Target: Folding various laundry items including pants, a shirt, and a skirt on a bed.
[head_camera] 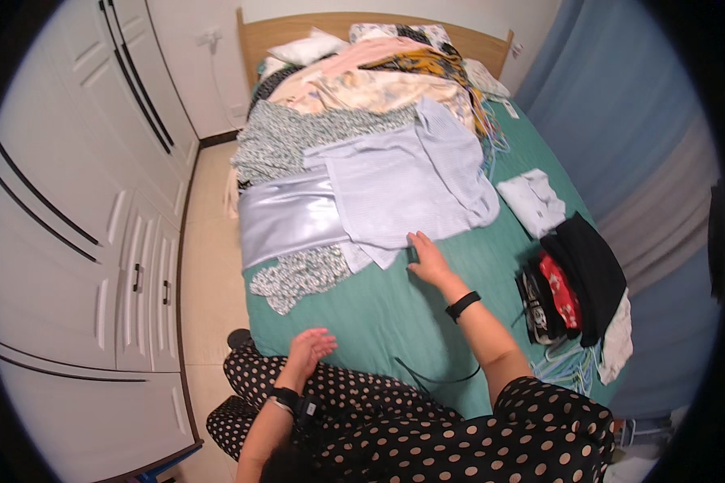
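Observation:
My right hand (428,261) is held out with its fingers apart at the lower edge of a pale blue ribbed knit top (393,187); whether the fingertips touch the cloth, I cannot tell. Nothing is held in it. Over my lap hangs my left hand (312,350), empty, its fingers spread and slightly curled. The knit top lies spread out on the bed, partly over a shiny silver-lilac garment (290,214). Beneath and around them is green-white patterned cloth (302,275). Right of the top lies a folded pale garment (533,202).
A green sheet (350,320) covers the bed. Folded black and red clothes (562,290) stand at the right, near several hangers (565,368). More clothes (393,87) are heaped toward the wooden headboard (374,21). A black cord (444,381) lies close to me. White wardrobes line the left.

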Motion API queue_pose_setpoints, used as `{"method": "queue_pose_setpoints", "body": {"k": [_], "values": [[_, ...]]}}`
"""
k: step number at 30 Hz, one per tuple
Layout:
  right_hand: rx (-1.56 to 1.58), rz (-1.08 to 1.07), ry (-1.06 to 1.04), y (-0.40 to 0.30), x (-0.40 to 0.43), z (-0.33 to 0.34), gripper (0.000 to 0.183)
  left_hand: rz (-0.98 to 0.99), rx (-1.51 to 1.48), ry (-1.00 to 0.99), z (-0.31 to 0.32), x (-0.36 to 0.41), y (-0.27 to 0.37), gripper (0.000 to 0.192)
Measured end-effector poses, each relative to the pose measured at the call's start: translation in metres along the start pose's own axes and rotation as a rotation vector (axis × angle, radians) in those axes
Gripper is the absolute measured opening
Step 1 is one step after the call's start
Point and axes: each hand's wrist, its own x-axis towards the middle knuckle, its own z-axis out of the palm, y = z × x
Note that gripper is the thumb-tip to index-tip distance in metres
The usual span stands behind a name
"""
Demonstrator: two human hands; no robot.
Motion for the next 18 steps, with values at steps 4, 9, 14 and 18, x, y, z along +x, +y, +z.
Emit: {"method": "queue_pose_setpoints", "body": {"k": [4,9,14,18], "values": [[-0.242,-0.010,0.132,-0.011,0.041,0.035,0.049,-0.019,0.003,-0.020,0.003,0.001,-0.002,0.025],[-0.303,0.041,0.040,0.010,0.083,0.015,0.027,-0.051,0.000,-0.042,-0.002,0.004,0.000,0.028],[0.082,0.001,0.131,0.043,0.089,-0.015,0.038,-0.118,0.017,-0.044,0.010,0.011,0.012,0.032],[0.180,-0.077,-0.110,-0.011,0.060,-0.058,0.039,-0.138,0.006,-0.018,0.004,0.008,0.012,0.032]]}}
